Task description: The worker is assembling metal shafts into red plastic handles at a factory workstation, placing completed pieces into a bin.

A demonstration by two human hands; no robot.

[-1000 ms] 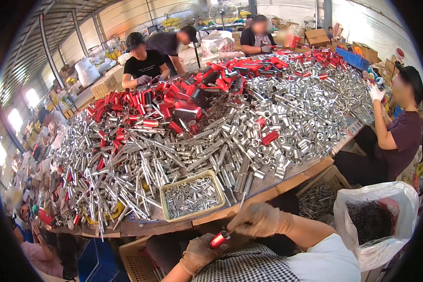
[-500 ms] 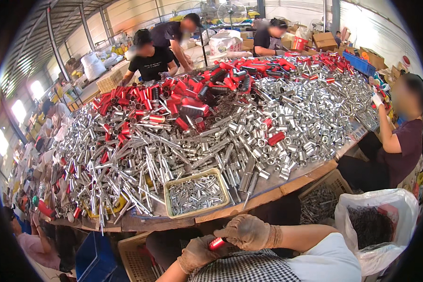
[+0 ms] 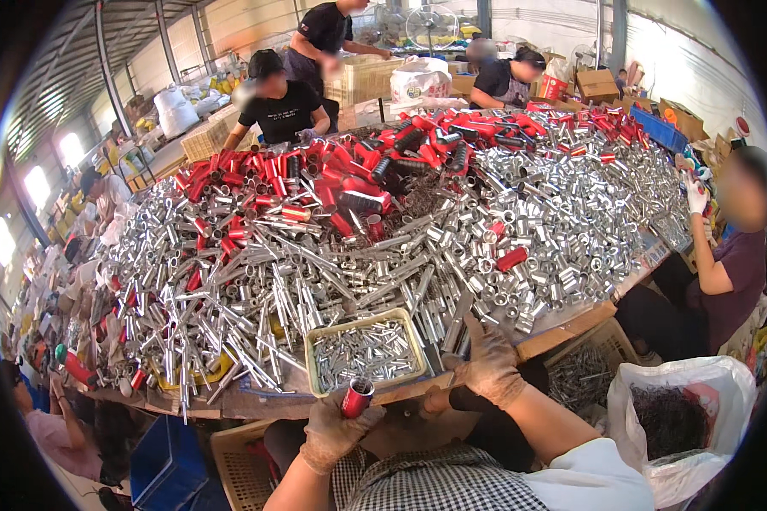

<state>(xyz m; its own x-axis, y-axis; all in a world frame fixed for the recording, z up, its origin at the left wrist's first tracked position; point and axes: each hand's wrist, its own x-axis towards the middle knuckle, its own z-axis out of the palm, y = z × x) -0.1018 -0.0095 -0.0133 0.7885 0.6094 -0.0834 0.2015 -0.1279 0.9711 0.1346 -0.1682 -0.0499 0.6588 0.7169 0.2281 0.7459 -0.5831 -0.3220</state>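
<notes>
Red tube (image 3: 357, 398) in left hand (image 3: 337, 428).

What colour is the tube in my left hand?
Red tube, seen in the head view.

Left hand (image 3: 334, 428) clenched, right hand (image 3: 488, 364) outstretched.

Two gloved hands show at the near edge of the table (image 3: 571, 328): the left hand (image 3: 332, 430) and the right hand (image 3: 490, 366). One red tube (image 3: 357, 398) sits in the left one. One tray (image 3: 315, 341) of small silver pieces lies at the near edge. Silver tubes (image 3: 520, 221) cover the table in a heap too dense to count, and so do the red tubes (image 3: 315, 170) toward the far edge. One white bag (image 3: 724, 400) stands off the right corner. About six other people sit or stand around the table.
</notes>
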